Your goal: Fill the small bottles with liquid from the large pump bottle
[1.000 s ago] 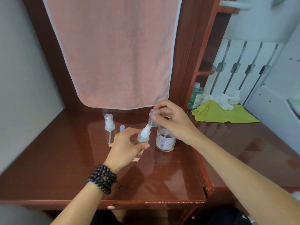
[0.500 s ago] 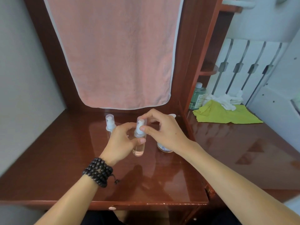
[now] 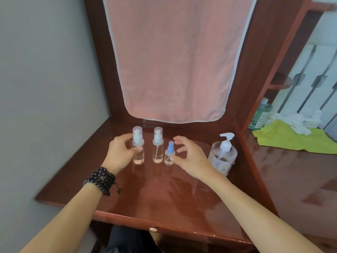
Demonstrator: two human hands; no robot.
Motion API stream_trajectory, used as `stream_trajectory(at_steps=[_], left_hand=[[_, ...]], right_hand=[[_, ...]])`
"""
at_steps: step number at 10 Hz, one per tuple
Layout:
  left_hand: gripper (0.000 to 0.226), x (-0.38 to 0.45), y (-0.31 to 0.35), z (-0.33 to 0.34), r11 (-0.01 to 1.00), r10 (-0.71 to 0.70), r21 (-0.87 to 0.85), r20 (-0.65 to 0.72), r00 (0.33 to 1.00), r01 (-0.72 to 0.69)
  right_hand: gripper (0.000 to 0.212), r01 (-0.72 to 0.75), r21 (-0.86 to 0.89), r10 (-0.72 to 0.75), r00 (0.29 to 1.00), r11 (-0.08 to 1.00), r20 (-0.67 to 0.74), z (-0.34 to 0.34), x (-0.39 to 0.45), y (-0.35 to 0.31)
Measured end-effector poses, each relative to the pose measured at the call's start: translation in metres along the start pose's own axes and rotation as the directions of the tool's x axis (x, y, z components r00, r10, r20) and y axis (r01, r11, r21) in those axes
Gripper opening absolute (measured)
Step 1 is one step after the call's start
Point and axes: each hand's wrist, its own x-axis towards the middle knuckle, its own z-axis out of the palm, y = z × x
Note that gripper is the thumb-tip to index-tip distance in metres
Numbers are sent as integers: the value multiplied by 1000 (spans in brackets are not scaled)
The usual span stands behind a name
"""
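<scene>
Clear capped bottle (image 3: 138,148) is gripped by left hand (image 3: 119,154); right hand (image 3: 189,157), fingers (image 3: 179,143) spread, touches blue-topped bottle (image 3: 169,154). Filling seems finished; releasing comes next.

Wooden desk (image 3: 145,194): reddish-brown, glossy top, reflections showing; a small pale knob (image 3: 153,229) sat on its front edge at 6 o'clock.
Pink towel (image 3: 173,59): hung flat against the desk's back panel at 12 o'clock, pale trim along its edges, lower hem just above the desktop.
Grey wall (image 3: 45,79): plain, from 8 to 11 o'clock.
Second wooden surface (image 3: 295,176): same finish, at 3 o'clock beyond an upright divider.
Yellow-green cloth (image 3: 291,137): crumpled on that surface at 2 o'clock.
White cloth (image 3: 299,121): bunched, touching the green cloth's far edge.
Green bottle (image 3: 260,114): translucent, pale cap, upright just beside both cloths.
Black beaded bracelet (image 3: 100,181): several strands, at 8 o'clock.
</scene>
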Motion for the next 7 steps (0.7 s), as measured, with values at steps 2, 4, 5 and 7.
stream_trajectory(at_steps=[2, 4, 5, 7], left_hand=[[29, 20, -12, 21, 999, -29, -14, 26, 999, 29], [36, 29, -15, 31, 1000, 13, 0, 85, 996, -13], [39, 31, -15, 30, 1000, 18, 14, 99, 995, -19], [57, 25, -12, 19, 995, -6, -96, 138, 990, 19]], right_hand=[[65, -34, -5, 34, 999, 999, 24, 14, 8, 10], [64, -33, 13, 32, 999, 999, 27, 22, 13, 15], [65, -39, 17, 38, 999, 999, 30, 23, 15, 16], [73, -59, 0, 59, 998, 998, 9, 11, 14, 11]])
